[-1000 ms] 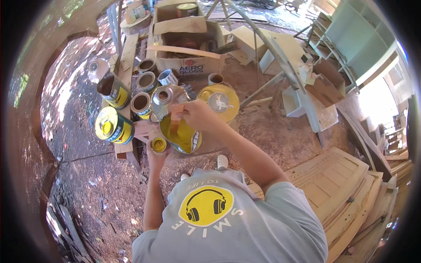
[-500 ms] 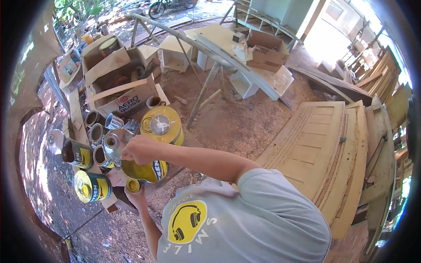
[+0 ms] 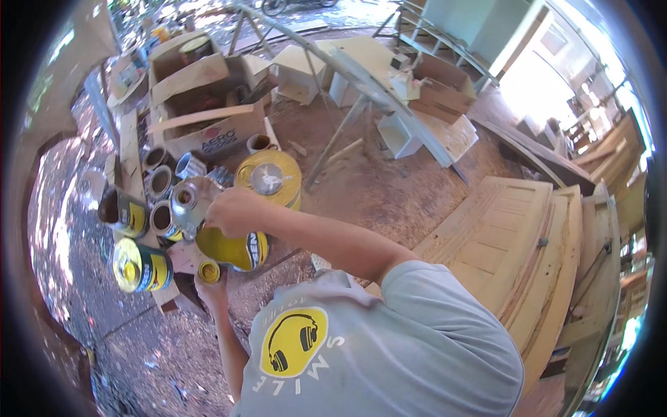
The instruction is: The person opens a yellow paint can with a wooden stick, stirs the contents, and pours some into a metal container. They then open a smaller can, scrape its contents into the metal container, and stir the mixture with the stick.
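My left hand (image 3: 212,295) is wrapped around a small can (image 3: 209,272) with a yellow rim, holding it upright low beside the bench. My right arm reaches across to the left. My right hand (image 3: 235,211) is closed at the edge of a silver metal can (image 3: 189,208) with a round opening in its top. Just below that hand is a larger can with yellow on its inside (image 3: 229,249), close to the small can. My right fingertips are partly hidden, so their exact hold on the silver can is hard to see.
A yellow-lidded can (image 3: 269,177) stands behind my right hand. Several open, stained cans (image 3: 161,182) and a closed yellow can (image 3: 139,265) crowd the left. Beyond are a cardboard box (image 3: 215,135) and a long trestle rail (image 3: 361,80). Wooden door panels (image 3: 486,243) lie at right.
The view has shifted, so the scene sits slightly to the right and the far items higher. Both hands keep their holds, and the small can is nearer the large yellow-lined can.
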A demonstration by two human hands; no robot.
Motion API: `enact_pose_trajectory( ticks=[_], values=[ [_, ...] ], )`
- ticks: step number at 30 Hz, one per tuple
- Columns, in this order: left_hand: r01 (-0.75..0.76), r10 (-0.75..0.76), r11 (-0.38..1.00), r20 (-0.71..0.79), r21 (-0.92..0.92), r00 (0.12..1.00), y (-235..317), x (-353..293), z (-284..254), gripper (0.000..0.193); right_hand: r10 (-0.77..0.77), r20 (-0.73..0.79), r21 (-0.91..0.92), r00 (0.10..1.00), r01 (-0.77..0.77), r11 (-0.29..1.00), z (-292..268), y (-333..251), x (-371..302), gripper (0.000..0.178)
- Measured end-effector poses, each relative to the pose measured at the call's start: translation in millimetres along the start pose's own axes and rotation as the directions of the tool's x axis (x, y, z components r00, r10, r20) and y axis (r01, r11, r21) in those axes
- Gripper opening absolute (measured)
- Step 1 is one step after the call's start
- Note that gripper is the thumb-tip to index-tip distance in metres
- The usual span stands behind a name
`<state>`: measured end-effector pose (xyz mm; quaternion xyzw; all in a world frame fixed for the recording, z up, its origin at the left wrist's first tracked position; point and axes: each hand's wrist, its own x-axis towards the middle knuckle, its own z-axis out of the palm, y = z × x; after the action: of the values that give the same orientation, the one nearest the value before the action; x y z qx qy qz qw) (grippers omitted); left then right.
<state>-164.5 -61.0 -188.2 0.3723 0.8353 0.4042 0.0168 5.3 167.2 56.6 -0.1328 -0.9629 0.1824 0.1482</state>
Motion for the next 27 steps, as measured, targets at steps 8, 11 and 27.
enact_pose_trajectory(
  ticks=[8,11,27],
  values=[
    [0.033,-0.034,0.999,-0.026,-0.012,0.999,29,1,-10,0.077,0.175,-0.038,0.501,0.984,-0.133,0.855,6,2,-2,0.01],
    [0.084,-0.085,0.996,-0.02,-0.007,0.996,32,-1,-11,0.073,0.099,0.144,0.159,0.985,-0.121,0.98,-18,6,4,0.016],
    [0.132,-0.13,0.984,0.022,-0.119,0.991,29,-2,-13,0.074,0.405,-0.246,0.092,0.881,-0.394,0.914,1,-16,-15,0.022]
  ],
)
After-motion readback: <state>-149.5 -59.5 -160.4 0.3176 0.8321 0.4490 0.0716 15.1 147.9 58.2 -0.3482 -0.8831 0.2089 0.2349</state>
